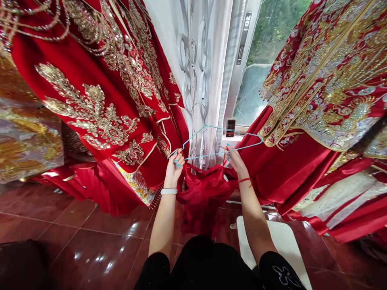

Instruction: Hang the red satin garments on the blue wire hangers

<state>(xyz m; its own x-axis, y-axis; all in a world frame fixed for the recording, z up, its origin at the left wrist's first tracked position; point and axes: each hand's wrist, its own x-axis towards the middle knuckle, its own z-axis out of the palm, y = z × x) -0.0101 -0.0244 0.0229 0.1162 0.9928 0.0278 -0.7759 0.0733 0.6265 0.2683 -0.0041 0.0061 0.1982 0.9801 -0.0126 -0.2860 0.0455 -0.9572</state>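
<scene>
A plain red dress (205, 187) with thin straps hangs between my two hands in front of my body. Above it is a light blue wire hanger (205, 156), its hook pointing away from me toward the white metalwork. My left hand (175, 162) is closed around the hanger's left end, with a red strap at the fingers. My right hand (235, 160) pinches the other red strap near the hanger's lower bar. The hanger's right end reaches past that hand, close to the embroidered jacket on the right.
Red garments with gold beading (90, 112) hang on the left. An embroidered red and gold jacket (326, 80) hangs on the right. Ahead are white scrolled metalwork (202, 48) and a window (260, 72). A white stool (284, 241) stands low at right on dark red tiles (99, 245).
</scene>
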